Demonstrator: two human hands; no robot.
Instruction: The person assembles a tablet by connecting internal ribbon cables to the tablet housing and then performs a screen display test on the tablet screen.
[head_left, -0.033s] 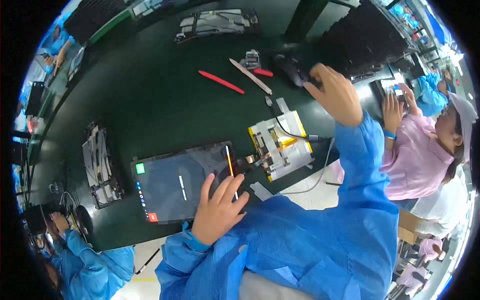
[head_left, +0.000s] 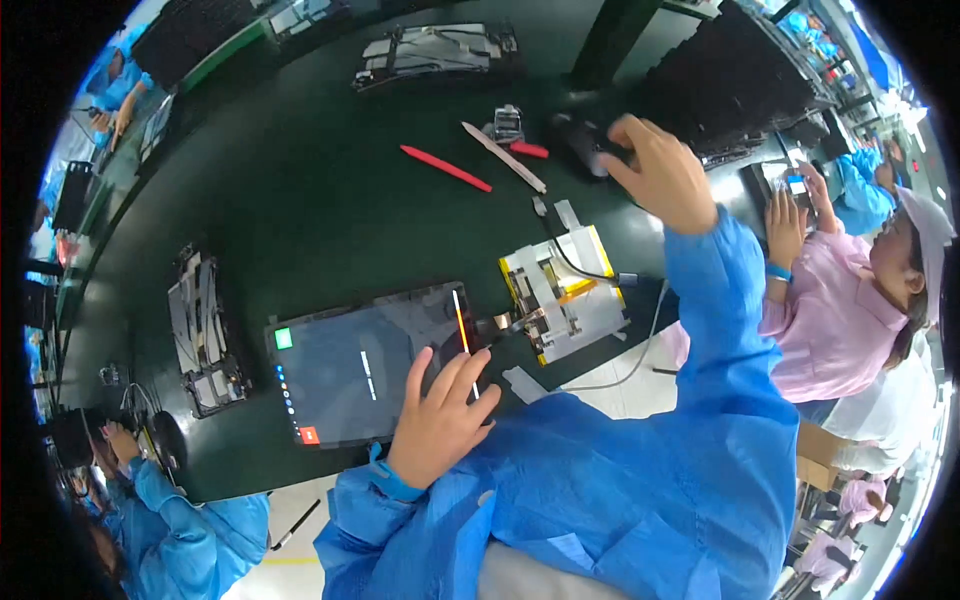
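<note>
I see the tablet screen [head_left: 325, 365] lying flat at the near part of the counter [head_left: 300, 200], its near side close to the counter's edge. The left hand [head_left: 440, 425] is spread over its near right corner, fingertips on the glass, and grasps nothing. To the right, the board assembly [head_left: 585, 320] is just beside the screen, which leaves little room between them. More room is to the far side of the screen, a wide dark green stretch up to the red stick [head_left: 446, 169]. The right hand [head_left: 668, 175] is half curled at the black object [head_left: 582, 143], thumb apart from the fingers; I cannot tell if it has hold of it.

The screen is smooth, dark and rectangular, with a bright line along its right side. The board assembly has pale tape strips and yellow edges, and a thin black cable [head_left: 565, 258] bends over it. The white stick [head_left: 505, 158] is slim and pointed. At left, the opened frame [head_left: 205, 335] is long, with grey pieces inside. Far right, the black stack [head_left: 735, 85] looks rough and layered.
</note>
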